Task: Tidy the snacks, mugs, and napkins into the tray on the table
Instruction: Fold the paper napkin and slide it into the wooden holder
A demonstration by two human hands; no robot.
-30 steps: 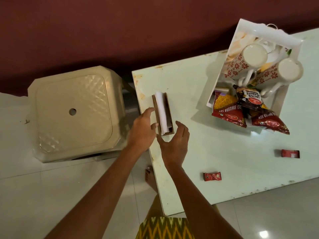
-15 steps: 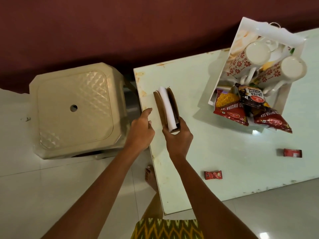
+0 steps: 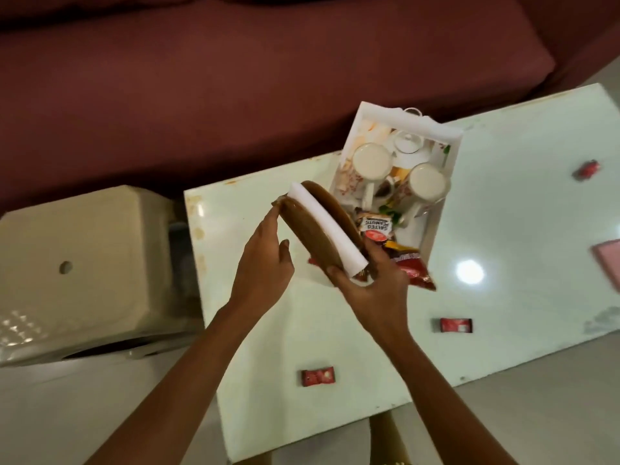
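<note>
Napkin holder (image 3: 312,236), brown, white napkins (image 3: 327,226) wedged between its curved panels, held tilted above the tabletop (image 3: 503,213) beside the tray (image 3: 385,112); right grip (image 3: 375,286) clamped round the near end, left grip (image 3: 265,263) uncurled, fingertips steadying the far end, seemingly to keep the stack from spilling.

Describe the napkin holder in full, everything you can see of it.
The napkin holder is brown and looks wooden: two arched panels with a white stack of napkins between them. It is held tilted above the table, overlapping a corner of the tray in view. The right hand grips its near end, thumb on one panel, fingers on the other; the left hand touches its far end with fingertips.
</note>
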